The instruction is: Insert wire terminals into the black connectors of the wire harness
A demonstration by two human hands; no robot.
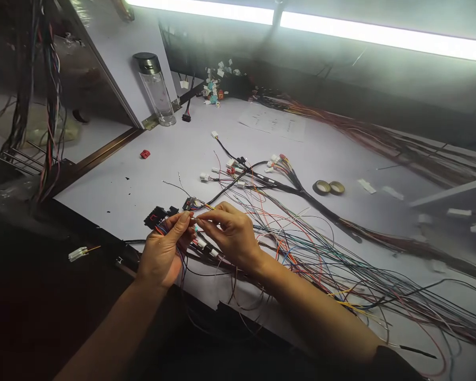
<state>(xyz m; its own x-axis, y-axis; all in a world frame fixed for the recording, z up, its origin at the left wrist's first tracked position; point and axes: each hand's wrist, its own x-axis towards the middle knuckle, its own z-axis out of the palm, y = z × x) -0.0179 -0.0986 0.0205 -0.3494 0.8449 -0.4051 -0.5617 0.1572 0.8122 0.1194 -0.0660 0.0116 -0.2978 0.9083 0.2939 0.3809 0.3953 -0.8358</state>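
Note:
My left hand is closed around a small bundle of coloured wires near the front edge of the white table. My right hand pinches a thin wire end right beside the left fingertips. A black connector with a red part lies just beyond my left hand. A second black connector sits above the fingertips. Under both hands spreads a loose wire harness with white plugs at its far ends.
A clear bottle with a dark cap stands at the back left. Two tape rolls lie right of centre. A small red part lies alone. A pile of small connectors and a paper sheet lie at the back. A white plug sits off the front edge.

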